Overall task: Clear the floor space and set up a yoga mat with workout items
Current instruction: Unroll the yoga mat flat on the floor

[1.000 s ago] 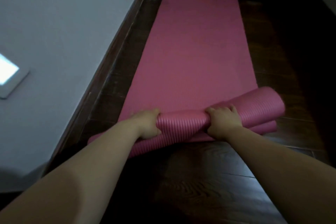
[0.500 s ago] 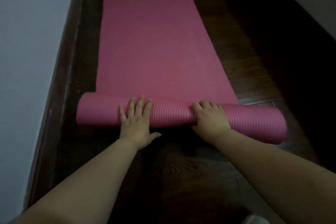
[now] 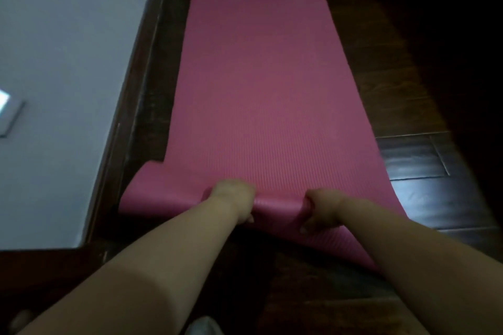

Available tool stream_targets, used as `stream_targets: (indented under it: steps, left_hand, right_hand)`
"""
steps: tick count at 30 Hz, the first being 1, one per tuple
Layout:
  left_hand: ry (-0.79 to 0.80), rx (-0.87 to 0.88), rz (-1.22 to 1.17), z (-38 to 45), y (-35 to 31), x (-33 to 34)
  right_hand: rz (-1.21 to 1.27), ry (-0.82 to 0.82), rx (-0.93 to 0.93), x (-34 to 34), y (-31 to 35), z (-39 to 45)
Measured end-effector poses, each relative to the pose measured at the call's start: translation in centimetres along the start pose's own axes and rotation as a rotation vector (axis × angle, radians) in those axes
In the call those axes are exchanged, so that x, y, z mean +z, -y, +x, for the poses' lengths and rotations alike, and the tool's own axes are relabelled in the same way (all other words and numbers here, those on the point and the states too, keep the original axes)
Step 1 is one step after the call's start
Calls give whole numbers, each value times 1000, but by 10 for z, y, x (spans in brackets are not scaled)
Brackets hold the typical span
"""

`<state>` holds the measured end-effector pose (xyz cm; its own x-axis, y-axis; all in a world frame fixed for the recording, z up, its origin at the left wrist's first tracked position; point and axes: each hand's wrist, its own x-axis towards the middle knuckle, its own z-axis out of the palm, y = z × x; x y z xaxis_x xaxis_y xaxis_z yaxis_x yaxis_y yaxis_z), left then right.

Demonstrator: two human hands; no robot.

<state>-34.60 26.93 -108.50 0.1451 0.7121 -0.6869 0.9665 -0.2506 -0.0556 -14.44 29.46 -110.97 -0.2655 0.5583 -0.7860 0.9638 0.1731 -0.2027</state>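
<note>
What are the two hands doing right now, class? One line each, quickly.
Left hand: closed, gripping the near curled end of the yoga mat.
Right hand: closed, gripping the same curled end, further right.

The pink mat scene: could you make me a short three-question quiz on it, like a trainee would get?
1. True or false: both hands grip the near end of the mat.
2. The wall lies on which side of the mat: A) the person's left, B) the person's right?
3. Fill in: the mat lies on a dark ___ floor.

Key:
1. True: the left hand and the right hand both hold the curled near end.
2. A.
3. Wood.
</note>
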Motion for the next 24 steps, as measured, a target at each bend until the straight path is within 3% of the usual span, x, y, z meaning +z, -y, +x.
stream_targets:
  steps: [3,6,8,14,20,24]
  left_hand:
    - [106,-77,-84,-24,-9,29]
    - [79,-130,-169,-39,-7,43]
    - [19,-167,-185,-44,-8,45]
    - [-317,-269,-202,-76,-41,74]
    - [-261,-275,-156,-112,-54,110]
    - [-241,-307,-147,-117,-53,119]
  right_hand:
    - [-60,-122,-21,29,-1,-13]
    - [-207,-405,-164,61,6,-31]
    - [-201,-482,-258,79,9,-36]
    - [-37,-481,-131,87,-1,-24]
    - [11,-429,-22,86,27,-18]
    - [30,-379,-44,81,26,-14]
